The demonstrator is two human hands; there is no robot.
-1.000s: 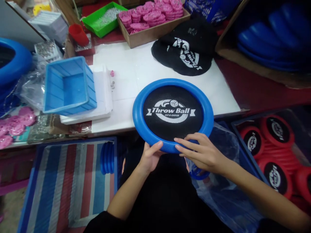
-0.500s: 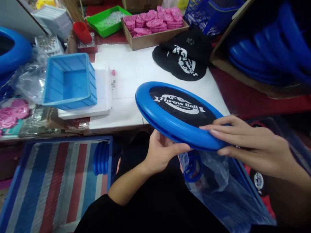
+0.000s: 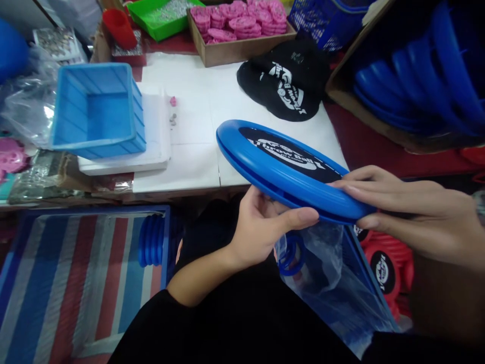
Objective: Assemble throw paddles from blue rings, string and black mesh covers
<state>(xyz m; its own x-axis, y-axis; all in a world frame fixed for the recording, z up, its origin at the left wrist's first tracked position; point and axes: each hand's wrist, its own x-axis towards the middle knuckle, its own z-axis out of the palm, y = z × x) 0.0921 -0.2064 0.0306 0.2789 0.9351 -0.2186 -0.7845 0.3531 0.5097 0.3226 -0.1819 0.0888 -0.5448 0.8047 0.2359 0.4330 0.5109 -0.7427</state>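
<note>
A blue throw-ball disc (image 3: 280, 184) with a black mesh centre and white "Throw Ball" print is held tilted above the table's front edge. A gap runs along its near rim between the upper and lower rings. My left hand (image 3: 261, 222) grips it from below, thumb along the near rim. My right hand (image 3: 413, 210) pinches the right end, fingers on top and thumb underneath. Behind the disc, black printed mesh rounds (image 3: 288, 83) lie stacked on white paper (image 3: 189, 167).
At left, a light-blue bin (image 3: 98, 121) stands on a white slab. A cardboard box of pink pieces (image 3: 242, 25) and a green tray (image 3: 162, 20) sit at the back. Blue rings (image 3: 409, 91) fill a box at right. Below are a striped-lined crate (image 3: 87, 283) and red discs (image 3: 386, 268).
The disc has tipped so its top shows less and its near rim gap shows more. Both hands keep hold of it. The view has shifted slightly, bringing more red discs into sight.
</note>
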